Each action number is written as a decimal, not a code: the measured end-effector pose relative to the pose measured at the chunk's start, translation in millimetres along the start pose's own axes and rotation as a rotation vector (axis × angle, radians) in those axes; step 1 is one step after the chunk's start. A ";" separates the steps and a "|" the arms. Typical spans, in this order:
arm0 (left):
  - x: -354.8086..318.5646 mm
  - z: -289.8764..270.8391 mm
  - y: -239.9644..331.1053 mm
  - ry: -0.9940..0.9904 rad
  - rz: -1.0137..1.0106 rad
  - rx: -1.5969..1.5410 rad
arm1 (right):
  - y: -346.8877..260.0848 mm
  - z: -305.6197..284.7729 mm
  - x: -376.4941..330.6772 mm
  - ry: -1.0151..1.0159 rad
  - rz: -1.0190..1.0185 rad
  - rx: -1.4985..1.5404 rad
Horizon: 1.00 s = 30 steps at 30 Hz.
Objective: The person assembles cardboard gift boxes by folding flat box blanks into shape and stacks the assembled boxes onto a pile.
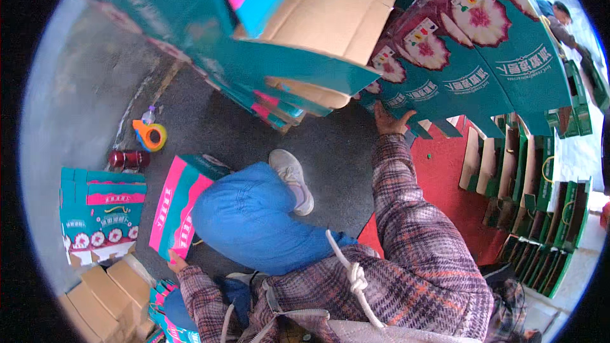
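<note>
My left hand (178, 262) grips the lower end of a teal and pink carton (173, 206) beside my bent left knee. Fingers and thumb are closed on that carton's edge. Stretched forward, my right hand (391, 121) has its thumb and fingers apart, at the lower edge of a row of teal printed cartons (467, 86). The hand touches or nearly touches their flaps, and part of its fingers is hard to make out. Ahead, a large teal carton with raised brown flaps (327, 16) leans over other flattened cartons (279, 105).
At left lie an orange tape dispenser (147, 134), a dark red jar (129, 159) and a teal flattened carton (105, 216). Brown boxes (105, 298) stand at lower left. Green open cartons (530, 165) line a red surface (438, 178) at right. Another person (562, 22) is at far right.
</note>
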<state>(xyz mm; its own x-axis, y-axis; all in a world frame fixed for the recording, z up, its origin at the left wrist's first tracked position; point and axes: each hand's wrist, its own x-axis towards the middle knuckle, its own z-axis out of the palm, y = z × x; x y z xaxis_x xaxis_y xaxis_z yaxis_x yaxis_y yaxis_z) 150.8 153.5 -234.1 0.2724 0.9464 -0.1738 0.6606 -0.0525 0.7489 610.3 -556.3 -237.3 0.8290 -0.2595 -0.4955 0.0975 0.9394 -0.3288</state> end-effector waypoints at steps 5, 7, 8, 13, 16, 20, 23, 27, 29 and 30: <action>-1.8 -17.0 15.4 0.192 -0.216 0.260 | 21.3 18.6 -8.4 -0.069 -0.123 0.062; 5.5 -15.1 13.3 0.261 -0.207 0.307 | 6.8 12.6 7.8 -0.098 -0.151 0.087; 8.6 -12.5 9.4 0.231 -0.175 0.274 | -6.7 4.4 19.2 -0.144 -0.141 0.102; 17.4 -24.8 -2.8 0.224 -0.144 0.241 | -3.1 6.5 26.4 -0.134 -0.159 -0.011; 17.6 -15.9 -5.7 0.205 -0.146 0.224 | -30.1 -6.4 51.9 -0.001 -0.086 0.126; 23.9 -30.0 -12.2 0.219 -0.137 0.220 | -26.0 -19.4 70.0 -0.018 -0.075 0.150; 26.3 -19.6 -19.8 0.187 -0.130 0.194 | -50.2 -25.7 84.1 -0.038 -0.080 0.162; 25.7 -42.4 -27.8 0.204 -0.109 0.186 | -25.4 -8.5 67.4 0.085 -0.074 0.135; 24.8 -44.2 -40.8 0.197 -0.120 0.179 | -36.1 -8.6 72.9 0.022 0.040 0.120; 26.4 -44.3 -45.3 0.188 -0.117 0.176 | -36.9 -9.7 74.3 0.021 0.041 0.122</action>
<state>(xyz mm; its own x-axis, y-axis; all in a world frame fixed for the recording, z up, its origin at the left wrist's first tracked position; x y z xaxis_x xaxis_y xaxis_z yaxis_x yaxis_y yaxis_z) 97.1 195.0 -244.3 0.0632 0.9909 -0.1188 0.7958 0.0218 0.6052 662.9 -612.4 -269.8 0.8218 -0.2241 -0.5239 0.1314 0.9692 -0.2085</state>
